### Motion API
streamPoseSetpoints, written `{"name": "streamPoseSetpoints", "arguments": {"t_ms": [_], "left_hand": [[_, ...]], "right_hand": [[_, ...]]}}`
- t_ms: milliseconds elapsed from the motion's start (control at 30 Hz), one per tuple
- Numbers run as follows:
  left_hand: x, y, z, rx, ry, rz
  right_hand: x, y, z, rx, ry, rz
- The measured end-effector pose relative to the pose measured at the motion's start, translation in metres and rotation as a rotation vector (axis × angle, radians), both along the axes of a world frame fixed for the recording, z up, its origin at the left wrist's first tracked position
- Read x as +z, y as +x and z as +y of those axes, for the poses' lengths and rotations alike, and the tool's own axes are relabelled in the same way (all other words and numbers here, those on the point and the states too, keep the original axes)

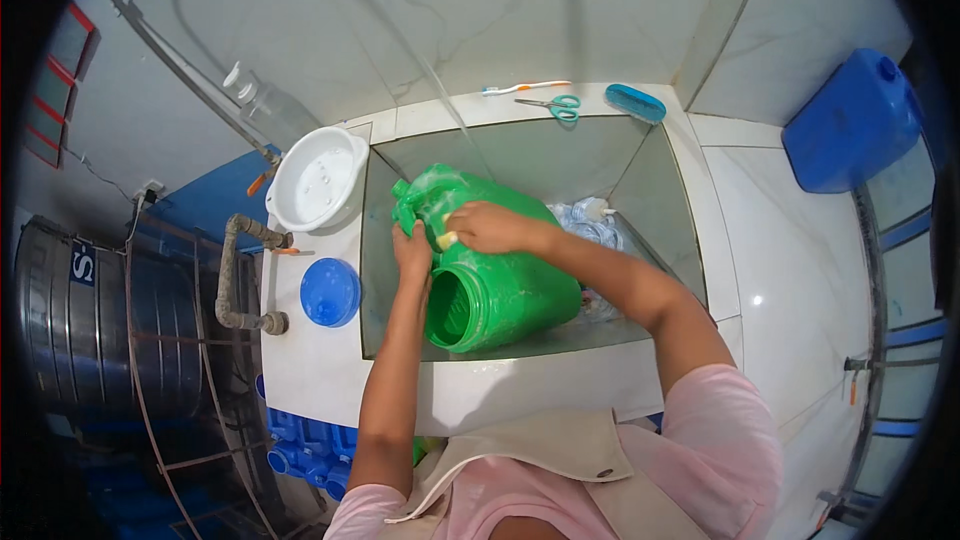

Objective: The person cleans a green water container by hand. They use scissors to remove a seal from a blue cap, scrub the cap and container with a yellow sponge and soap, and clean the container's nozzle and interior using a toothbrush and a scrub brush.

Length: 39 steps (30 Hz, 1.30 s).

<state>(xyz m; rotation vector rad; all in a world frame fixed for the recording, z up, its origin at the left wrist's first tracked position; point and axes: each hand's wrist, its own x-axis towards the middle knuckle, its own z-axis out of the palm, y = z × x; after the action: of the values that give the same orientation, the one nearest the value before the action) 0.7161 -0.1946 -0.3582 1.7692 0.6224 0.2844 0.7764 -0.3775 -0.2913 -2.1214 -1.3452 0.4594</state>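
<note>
A large green plastic container (525, 277) lies tilted on its side in a tiled sink basin (645, 165), its wide round mouth uncapped and facing me. Soapy film shows on its surface. Around the container's edge near its handle, my left hand (414, 251) holds it on the left. My right hand (487, 227) presses a yellowish sponge (448, 240) against the container's upper side, close to the handle. Crumpled plastic wrapping or bottles (592, 221) lie in the basin behind the container, partly hidden by it and by my right forearm.
On the left ledge are a white plastic basin (319, 180), a blue round lid (330, 292) and a clear pump bottle (266, 105). The back ledge holds a toothbrush (525, 88), scissors (559, 106) and a blue brush (636, 103). A blue jerrycan (851, 127) stands right.
</note>
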Motion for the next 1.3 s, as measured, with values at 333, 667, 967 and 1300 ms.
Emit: {"name": "streamPoseSetpoints", "arguments": {"t_ms": [333, 667, 967, 1300], "left_hand": [[0.066, 0.001, -0.069, -0.075, 0.175, 0.178], [0.082, -0.012, -0.023, -0.633, 0.805, 0.092], [0.081, -0.011, -0.042, -0.516, 0.08, 0.207], [0.137, -0.073, -0.108, -0.709, 0.806, 0.026]], "right_hand": [[0.043, -0.019, -0.101, -0.403, 0.206, 0.113], [0.05, 0.075, -0.091, -0.533, 0.33, 0.475], [-0.021, -0.011, -0.036, -0.951, 0.628, -0.374], [0.125, -0.058, -0.145, -0.437, 0.078, -0.563]]}}
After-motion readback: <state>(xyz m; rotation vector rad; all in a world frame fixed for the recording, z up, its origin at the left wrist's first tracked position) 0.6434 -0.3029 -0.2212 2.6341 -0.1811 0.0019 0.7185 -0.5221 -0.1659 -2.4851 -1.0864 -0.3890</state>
